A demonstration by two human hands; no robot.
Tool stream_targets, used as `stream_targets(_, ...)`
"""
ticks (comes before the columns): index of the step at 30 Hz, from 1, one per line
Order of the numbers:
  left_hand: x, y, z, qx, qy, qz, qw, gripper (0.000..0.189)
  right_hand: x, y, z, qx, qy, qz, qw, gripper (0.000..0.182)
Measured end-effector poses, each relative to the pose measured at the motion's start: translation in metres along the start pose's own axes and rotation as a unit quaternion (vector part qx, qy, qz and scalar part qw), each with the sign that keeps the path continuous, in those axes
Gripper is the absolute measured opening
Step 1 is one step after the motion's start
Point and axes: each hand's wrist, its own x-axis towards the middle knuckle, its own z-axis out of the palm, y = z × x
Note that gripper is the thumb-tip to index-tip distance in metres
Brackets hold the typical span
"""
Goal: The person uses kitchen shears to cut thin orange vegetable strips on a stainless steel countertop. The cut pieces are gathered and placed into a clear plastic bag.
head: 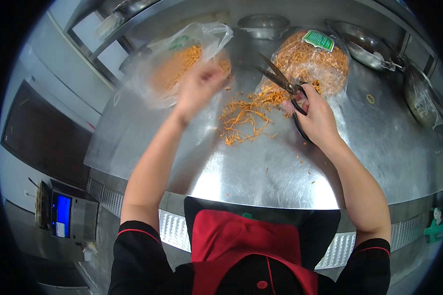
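My right hand (317,114) grips a pair of scissors (280,77) by its black handles, blades parted and pointing up and left. Beneath the blades, a loose pile of thin orange strands (247,118), which look like cordyceps mushrooms, lies on the steel table. A full clear plastic bag (310,62) of the same strands, with a green label, rests behind the scissors. My left hand (203,81) is motion-blurred in front of an open clear plastic bag (158,81) that also contains orange strands. Blur hides whether its fingers hold anything.
The stainless steel table (376,158) bears scattered crumbs and a yellow rubber band (370,99). Along its back stand a metal bowl (264,25) and a wide metal pan (365,46); another bowl (422,96) is at the right. A device with a blue screen (63,215) is below left.
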Motion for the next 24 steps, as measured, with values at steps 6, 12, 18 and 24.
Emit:
stream_targets(6,-0.060,0.050,0.038,0.125,-0.212,0.099,0.964,0.009,0.000,0.008,0.003,0.009,0.023,-0.017,1.000,0.047)
stream_targets(12,-0.062,0.044,0.041,0.175,-0.220,0.130,0.951,0.007,-0.001,-0.001,-0.004,-0.006,-0.015,0.006,1.000,0.050)
stream_targets(18,-0.047,0.039,0.043,0.035,-0.172,-0.022,0.984,0.010,-0.001,0.002,-0.003,-0.001,0.003,-0.003,1.000,0.050)
stream_targets(24,-0.027,0.040,0.045,-0.275,-0.181,-0.149,0.932,0.012,0.001,0.003,0.000,0.028,0.017,0.008,0.999,0.046)
